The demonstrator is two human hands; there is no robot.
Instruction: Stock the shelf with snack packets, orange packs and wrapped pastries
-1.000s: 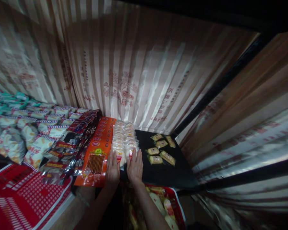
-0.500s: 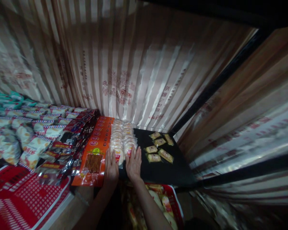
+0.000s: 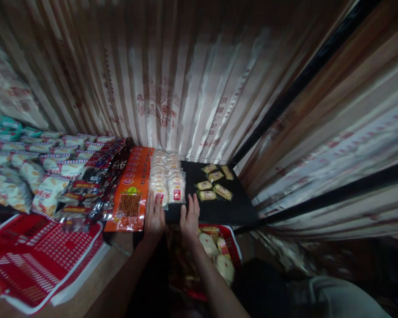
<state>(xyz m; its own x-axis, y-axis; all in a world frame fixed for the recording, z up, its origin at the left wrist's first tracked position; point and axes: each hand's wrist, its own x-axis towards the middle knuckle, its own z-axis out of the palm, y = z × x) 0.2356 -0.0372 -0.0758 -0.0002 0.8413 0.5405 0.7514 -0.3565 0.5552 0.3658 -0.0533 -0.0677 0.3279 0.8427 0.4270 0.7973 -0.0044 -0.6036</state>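
Two rows of clear-wrapped round white crackers (image 3: 176, 183) lie on the black shelf (image 3: 215, 214), overlapping from front to back. My left hand (image 3: 154, 219) has its fingers stretched out at the front of the left row, touching or just beside its front packet. Fingers apart, my right hand (image 3: 190, 217) is over the shelf a little in front and to the right of the right row, holding nothing. Left of the crackers lies an orange snack packet (image 3: 130, 205) with a window showing brown sticks. Several small yellow-wrapped pastries (image 3: 214, 187) are scattered to the right.
Dark shiny packets (image 3: 82, 196) and white snack bags (image 3: 49, 190) fill the shelf's left. A red basket (image 3: 46, 260) stands below them. Another red basket (image 3: 235, 240) with packaged food is under my right forearm. A black pole (image 3: 285, 97) and printed curtain (image 3: 159, 88) border the shelf.
My right hand has come off the right cracker row, moving right and toward me. My left hand stays near the left row. The whole view has shifted.
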